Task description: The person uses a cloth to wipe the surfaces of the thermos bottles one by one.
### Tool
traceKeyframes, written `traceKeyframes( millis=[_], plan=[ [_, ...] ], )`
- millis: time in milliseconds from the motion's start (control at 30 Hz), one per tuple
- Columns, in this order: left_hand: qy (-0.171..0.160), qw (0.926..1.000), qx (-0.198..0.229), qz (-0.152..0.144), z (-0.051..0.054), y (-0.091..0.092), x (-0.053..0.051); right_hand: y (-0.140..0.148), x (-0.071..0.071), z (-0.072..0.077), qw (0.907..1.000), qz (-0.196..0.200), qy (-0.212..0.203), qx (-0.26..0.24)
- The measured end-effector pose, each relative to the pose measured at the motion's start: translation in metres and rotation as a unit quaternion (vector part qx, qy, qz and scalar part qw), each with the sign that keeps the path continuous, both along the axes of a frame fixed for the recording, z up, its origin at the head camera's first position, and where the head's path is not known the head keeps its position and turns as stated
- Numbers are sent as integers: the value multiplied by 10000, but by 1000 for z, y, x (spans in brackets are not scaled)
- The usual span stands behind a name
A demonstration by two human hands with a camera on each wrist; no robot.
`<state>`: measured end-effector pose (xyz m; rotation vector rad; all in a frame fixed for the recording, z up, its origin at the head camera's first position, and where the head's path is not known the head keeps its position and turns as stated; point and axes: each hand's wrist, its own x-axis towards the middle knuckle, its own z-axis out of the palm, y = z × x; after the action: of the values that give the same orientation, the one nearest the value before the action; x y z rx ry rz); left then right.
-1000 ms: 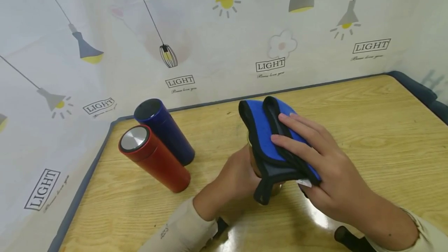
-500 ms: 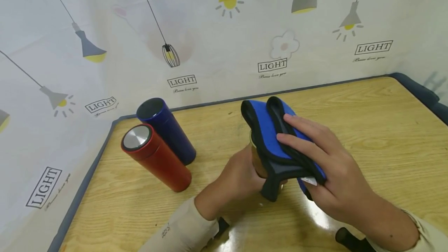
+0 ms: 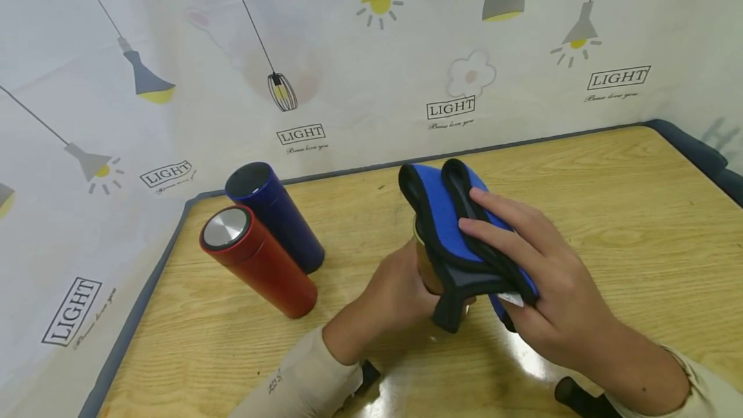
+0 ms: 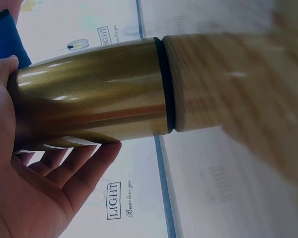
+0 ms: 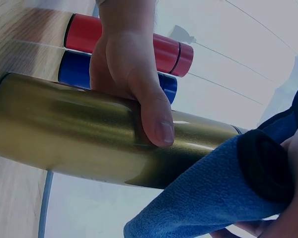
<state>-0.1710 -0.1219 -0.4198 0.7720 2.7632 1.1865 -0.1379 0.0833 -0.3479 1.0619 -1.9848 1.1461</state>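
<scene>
My left hand (image 3: 400, 289) grips a gold thermos flask (image 4: 94, 96) round its upper part, thumb on one side and fingers on the other. Its dark base ring (image 4: 166, 87) meets the wooden table. A folded blue cloth with black edging (image 3: 449, 224) covers the flask's top, which is hidden in the head view. My right hand (image 3: 557, 289) holds this cloth, its fingers spread over the outer face and the thumb underneath. In the right wrist view the cloth (image 5: 198, 188) lies against the flask's upper end.
Left of my hands, a red thermos flask (image 3: 261, 263) with a silver lid top stands upright. Close behind it is a dark blue flask (image 3: 284, 218). The wooden table (image 3: 638, 211) extends to the right. A printed cloth backdrop (image 3: 360, 82) rises beyond the table's far edge.
The cloth and my right hand have shifted slightly to the right since the earliest frame, then stayed almost still. My left hand keeps its grip on the gold flask.
</scene>
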Motion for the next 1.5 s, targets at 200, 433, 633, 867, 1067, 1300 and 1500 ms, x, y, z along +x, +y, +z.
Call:
traceKeyframes(
  millis=[200,433,633,867,1067,1300,1500],
  plan=[
    [170,9998,-129,-15,0,0,-1,0,-1,-2,10000,-19,-62,-10],
    [12,9997,232,-115,0,-1,-1,-1,-1,-4,10000,17,-65,5],
    [103,9999,-45,121,1,-4,0,-3,-2,-2,10000,57,35,-1],
    [179,9998,-62,109,0,-5,0,-2,-2,-2,10000,64,1,24],
    [226,9997,56,20,-1,-2,-1,-1,-2,-3,9985,298,-280,-363],
    [48,9978,658,-37,-2,-1,-1,0,-5,-7,9761,1012,-825,-1738],
    [348,9944,805,583,7,-7,0,4,-8,-11,9601,1166,-1077,-2304]
  ],
)
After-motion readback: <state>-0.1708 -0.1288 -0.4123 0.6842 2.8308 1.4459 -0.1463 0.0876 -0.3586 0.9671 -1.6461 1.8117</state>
